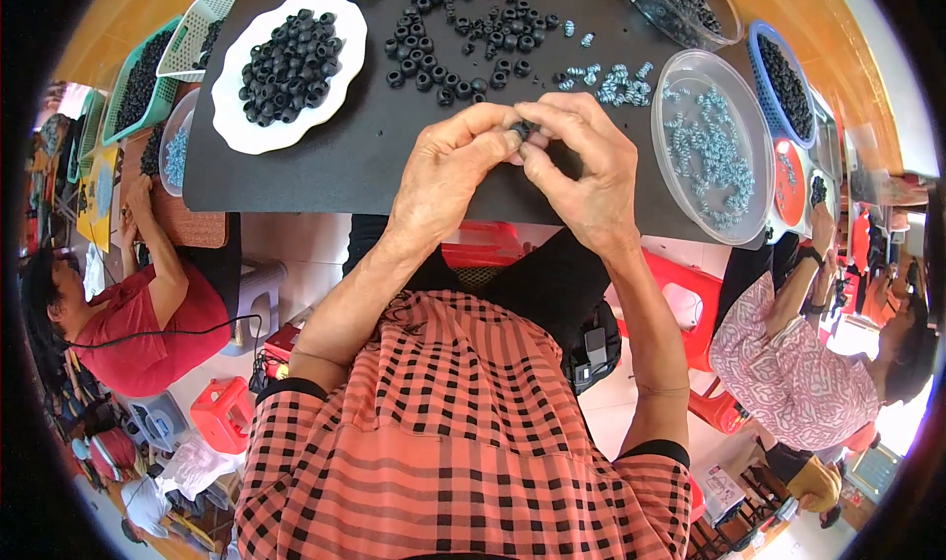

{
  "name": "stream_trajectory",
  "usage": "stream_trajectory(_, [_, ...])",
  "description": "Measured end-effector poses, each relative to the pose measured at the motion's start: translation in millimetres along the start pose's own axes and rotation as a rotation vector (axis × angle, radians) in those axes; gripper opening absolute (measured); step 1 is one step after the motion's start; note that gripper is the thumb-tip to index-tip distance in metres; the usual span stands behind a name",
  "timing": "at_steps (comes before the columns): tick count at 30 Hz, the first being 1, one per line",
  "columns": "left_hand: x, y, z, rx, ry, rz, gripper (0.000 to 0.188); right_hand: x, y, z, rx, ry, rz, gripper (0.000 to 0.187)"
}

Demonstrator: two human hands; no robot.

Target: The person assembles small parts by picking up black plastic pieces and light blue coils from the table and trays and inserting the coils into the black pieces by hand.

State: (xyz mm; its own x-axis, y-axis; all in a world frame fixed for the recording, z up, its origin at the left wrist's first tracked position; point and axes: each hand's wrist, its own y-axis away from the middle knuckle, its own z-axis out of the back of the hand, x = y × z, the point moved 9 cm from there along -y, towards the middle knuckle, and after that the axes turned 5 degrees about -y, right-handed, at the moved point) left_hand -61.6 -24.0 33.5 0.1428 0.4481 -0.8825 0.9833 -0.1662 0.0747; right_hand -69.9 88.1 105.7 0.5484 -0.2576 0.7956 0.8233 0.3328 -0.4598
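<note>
Tabletop (325, 171): black mat surface in front of me, carrying all the stock; both my hands work above its near edge.
White plate (236, 116): far left on the tabletop, heaped with black rings (291, 57); I cannot tell whether these are finished pieces or raw stock.
Clear round tub (690, 77): to my right, its floor thinly covered with small blue-white springs (714, 151); plenty are left in it.
Second clear tub (724, 28): far right corner, holding more black rings, partly cut off by the picture's edge.
Blue basket (764, 42): beyond the clear round tub, filled with dark pieces.
Green baskets (123, 92): off the left edge of the mat, stocked with dark pieces.
Loose rings (463, 47): a wide scatter on the mat just beyond my hands, many of them, so by my judgement the work is far from over.
Loose springs (616, 82): a small cluster beside the scatter, near the clear round tub.
Left hand (448, 171): fingers closed, pinching the piece in hand from the left.
Right hand (581, 166): fingers closed, pinching the same piece from the right.
Piece in hand (520, 132): one small dark ring, nipped between both sets of fingertips, mostly hidden; whether a spring is already on it I cannot tell.
</note>
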Motion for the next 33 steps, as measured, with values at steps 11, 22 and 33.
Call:
stream_trajectory(11, [4,-4,-9,0.005,0.096,0.025,0.018,7,5,5,-0.131,0.190,0.166,0.039])
stream_trajectory(22, [8,-6,-7,0.048,0.037,0.049,0.016,6,6,3,-0.168,0.146,0.157,0.038])
stream_trajectory(33, [-31,4,3,-0.123,-0.515,-0.150,0.013,10,8,5,-0.138,0.189,0.182,0.026])
